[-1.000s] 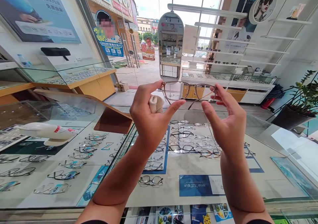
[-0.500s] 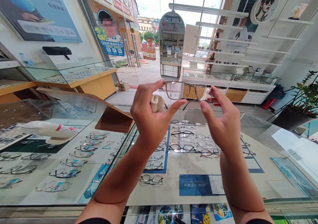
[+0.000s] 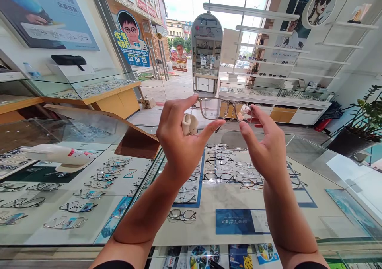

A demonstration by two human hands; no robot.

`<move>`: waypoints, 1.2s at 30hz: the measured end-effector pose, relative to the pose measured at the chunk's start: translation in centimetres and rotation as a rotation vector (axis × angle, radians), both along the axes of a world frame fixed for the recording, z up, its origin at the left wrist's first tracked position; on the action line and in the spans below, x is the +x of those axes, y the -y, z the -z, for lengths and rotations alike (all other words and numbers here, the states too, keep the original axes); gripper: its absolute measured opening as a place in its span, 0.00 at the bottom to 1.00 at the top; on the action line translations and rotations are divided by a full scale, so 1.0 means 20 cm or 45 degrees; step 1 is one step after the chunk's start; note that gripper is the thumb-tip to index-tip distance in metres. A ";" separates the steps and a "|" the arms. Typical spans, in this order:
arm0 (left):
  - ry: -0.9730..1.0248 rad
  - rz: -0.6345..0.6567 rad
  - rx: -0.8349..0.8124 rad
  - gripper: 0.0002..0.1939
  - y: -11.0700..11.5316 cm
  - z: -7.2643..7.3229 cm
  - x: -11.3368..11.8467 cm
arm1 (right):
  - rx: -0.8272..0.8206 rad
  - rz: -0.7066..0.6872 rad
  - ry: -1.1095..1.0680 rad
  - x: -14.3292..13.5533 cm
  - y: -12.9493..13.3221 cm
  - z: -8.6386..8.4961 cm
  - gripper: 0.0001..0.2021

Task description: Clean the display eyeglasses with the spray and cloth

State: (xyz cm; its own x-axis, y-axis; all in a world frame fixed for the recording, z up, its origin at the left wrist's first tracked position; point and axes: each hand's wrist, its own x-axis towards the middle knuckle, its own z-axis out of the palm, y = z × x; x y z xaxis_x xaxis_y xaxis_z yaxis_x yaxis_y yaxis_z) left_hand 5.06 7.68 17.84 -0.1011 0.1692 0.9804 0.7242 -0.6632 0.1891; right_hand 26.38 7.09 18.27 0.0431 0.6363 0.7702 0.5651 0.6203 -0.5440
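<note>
A pair of eyeglasses [image 3: 214, 108] with a thin frame and clear lenses is held up over the glass counter. My left hand [image 3: 179, 131] grips its left end between finger and thumb side, with a folded pale cloth [image 3: 189, 124] tucked in the same palm. At the other end, the fingers of my right hand [image 3: 264, 141] are closed on the frame's right corner, the thumb below the lens. One temple tip shows beneath the lenses; the rest of the temples is hard to make out.
Under the glass counter lie rows of eyeglasses [image 3: 219, 177] and a blue leaflet [image 3: 238, 222]. A white animal figurine [image 3: 62, 154] and a brown tray [image 3: 137, 141] stand at left. An arched mirror [image 3: 207, 54] is ahead; a potted plant [image 3: 365, 117] stands at right.
My right hand has shifted slightly left with the right end of the eyeglasses, which have turned a little. The left hand stays almost in place.
</note>
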 end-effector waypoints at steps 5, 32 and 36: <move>0.099 0.061 0.003 0.34 0.00 -0.01 0.01 | 0.042 0.013 0.008 -0.01 -0.01 0.01 0.29; 0.260 0.089 0.095 0.38 -0.14 0.03 0.04 | 0.643 0.056 -0.112 -0.10 -0.05 0.05 0.31; 0.254 0.054 0.163 0.38 -0.16 0.05 0.04 | 0.634 -0.083 -0.234 -0.09 -0.08 0.04 0.22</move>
